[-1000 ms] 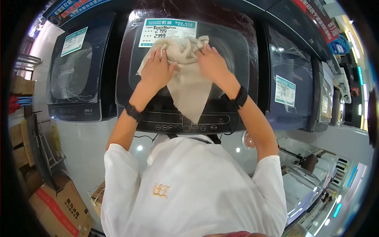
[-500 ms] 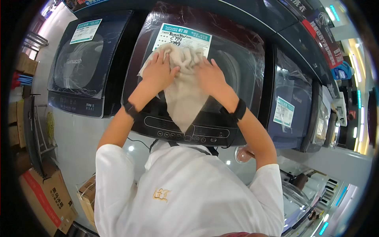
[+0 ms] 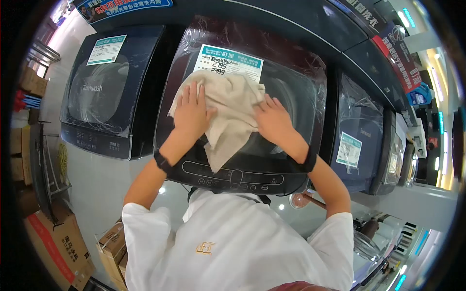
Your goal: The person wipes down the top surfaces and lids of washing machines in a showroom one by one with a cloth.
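Note:
A beige cleaning cloth (image 3: 228,99) lies rumpled on the dark lid of a top-loading washing machine (image 3: 301,82), one corner hanging toward the control panel (image 3: 233,179). My left hand (image 3: 191,114) rests flat on the cloth's left part, fingers stretched out. At the cloth's right edge, my right hand (image 3: 275,120) touches it with fingers slightly curved and apart. Beyond the cloth is a white and green price label (image 3: 242,65), whose lower part the cloth covers. Both wrists wear black bands.
Another wrapped washing machine (image 3: 97,92) stands on the left, and a third (image 3: 361,131) on the right. A dark display ledge (image 3: 272,24) runs behind them. Cardboard boxes (image 3: 60,242) and a metal ladder frame (image 3: 56,165) are at the left.
The cloth has spread wider and flatter to the right. My right hand has moved right to the cloth's edge; my left hand stays on its left part. The view has tilted slightly.

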The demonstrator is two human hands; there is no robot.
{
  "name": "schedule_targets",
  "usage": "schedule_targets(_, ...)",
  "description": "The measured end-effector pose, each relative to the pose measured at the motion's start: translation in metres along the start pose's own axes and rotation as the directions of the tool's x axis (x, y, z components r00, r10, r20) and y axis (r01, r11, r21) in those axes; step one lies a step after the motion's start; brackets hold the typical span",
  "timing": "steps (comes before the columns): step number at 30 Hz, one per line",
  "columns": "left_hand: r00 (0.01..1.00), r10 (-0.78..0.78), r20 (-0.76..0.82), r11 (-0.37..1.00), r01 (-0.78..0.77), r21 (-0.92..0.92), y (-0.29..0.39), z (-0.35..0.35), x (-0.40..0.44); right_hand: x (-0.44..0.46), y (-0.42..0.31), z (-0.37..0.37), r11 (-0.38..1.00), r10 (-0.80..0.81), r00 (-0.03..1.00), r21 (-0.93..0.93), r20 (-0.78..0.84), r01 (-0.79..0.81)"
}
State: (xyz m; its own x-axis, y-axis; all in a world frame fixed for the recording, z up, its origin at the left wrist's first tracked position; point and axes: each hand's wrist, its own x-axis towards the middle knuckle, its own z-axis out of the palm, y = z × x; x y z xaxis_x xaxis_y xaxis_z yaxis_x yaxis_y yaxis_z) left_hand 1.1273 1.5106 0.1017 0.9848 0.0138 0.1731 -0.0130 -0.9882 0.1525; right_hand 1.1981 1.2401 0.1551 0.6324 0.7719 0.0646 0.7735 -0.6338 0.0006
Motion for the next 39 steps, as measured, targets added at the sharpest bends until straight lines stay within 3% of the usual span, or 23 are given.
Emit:
schedule_targets(4,1.0,0.018,0.001,0.999,-0.018,0.034,-0.004,0.006,0.013,0.022,0.021,-0.006,0.999,0.005,0.994,-0.046,0.11,0.0)
schedule_targets(7,0.996,0.084,0.008,0.996,-0.083,-0.026,-0.016,0.008,0.059,0.07,0.049,0.028,0.975,0.033,0.986,-0.213,-0.161,-0.068)
schedule_targets(10,1.0,0.002,-0.002,0.999,-0.002,0.049,-0.03,0.016,0.119,0.13,0.075,0.033,0.975,0.143,0.984,-0.157,-0.111,-0.159)
schedule_targets(13,0.975,-0.212,0.073,0.976,0.206,0.076,-0.028,0.03,0.18,0.181,0.078,0.034,0.935,0.295,0.954,-0.224,0.061,-0.275)
schedule_targets(16,0.932,-0.323,0.163,0.946,0.31,0.1,-0.02,0.031,0.21,0.189,0.074,0.056,0.934,0.249,0.956,-0.223,-0.152,-0.279)
schedule_targets(19,0.936,-0.322,0.14,0.945,0.309,0.107,-0.026,0.038,0.217,0.173,0.086,0.064,0.968,0.169,0.941,-0.13,-0.293,-0.214)
schedule_targets(23,0.888,-0.399,0.228,0.917,0.381,0.122,-0.02,0.028,0.244,0.181,0.097,0.06,0.959,0.237,0.943,-0.099,-0.235,-0.266)
schedule_targets(28,0.899,-0.401,0.176,0.914,0.379,0.146,-0.027,0.042,0.266,0.211,0.101,0.049,0.943,0.317,0.943,-0.078,-0.098,-0.325)
schedule_targets(31,0.883,-0.435,0.178,0.899,0.413,0.147,-0.028,0.038,0.278,0.222,0.105,0.057,0.931,0.354,0.903,-0.002,-0.243,-0.365)
schedule_targets(34,0.854,-0.464,0.235,0.883,0.424,0.201,-0.028,0.042,0.29,0.217,0.106,0.06,0.913,0.396,0.899,-0.029,-0.186,-0.408)
schedule_targets(36,0.844,-0.485,0.23,0.872,0.444,0.207,-0.029,0.045,0.293,0.206,0.111,0.066,0.933,0.331,0.918,-0.071,-0.218,-0.353)
schedule_targets(39,0.923,-0.354,0.148,0.928,0.328,0.177,-0.039,0.05,0.281,0.189,0.117,0.071,0.939,0.213,0.928,-0.196,-0.305,-0.281)
